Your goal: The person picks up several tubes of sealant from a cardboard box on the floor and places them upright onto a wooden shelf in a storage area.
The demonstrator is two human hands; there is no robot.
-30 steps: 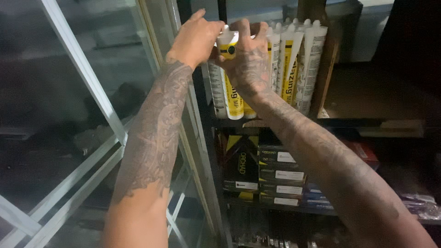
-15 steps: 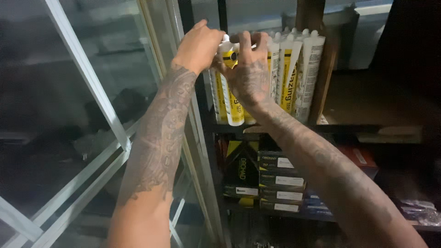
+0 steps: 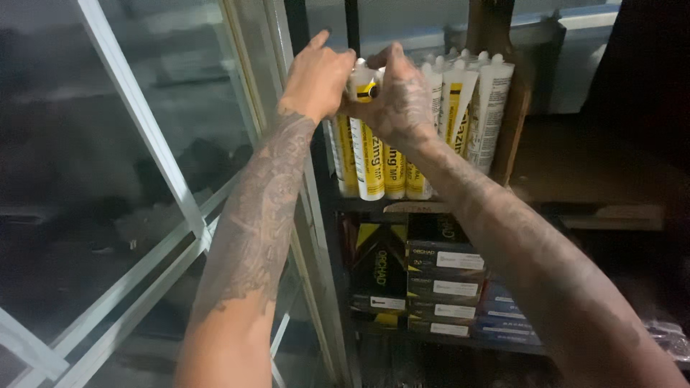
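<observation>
Your left hand (image 3: pixel 316 79) and right hand (image 3: pixel 399 100) have stayed at the cartridge (image 3: pixel 366 144) top, fingers still grasping it upright among shelf (image 3: pixel 575 208) neighbours.

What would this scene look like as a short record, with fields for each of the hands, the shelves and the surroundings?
left hand: at the top of the front white tube, fingers curled over its cap end
right hand: gripping the same tube from the other side
upper shelf: row of upright white and yellow sealant tubes
lower shelf: stacked dark boxes, black and yellow
beside the shelves: glass panes in a pale metal frame
lighting: dim
</observation>
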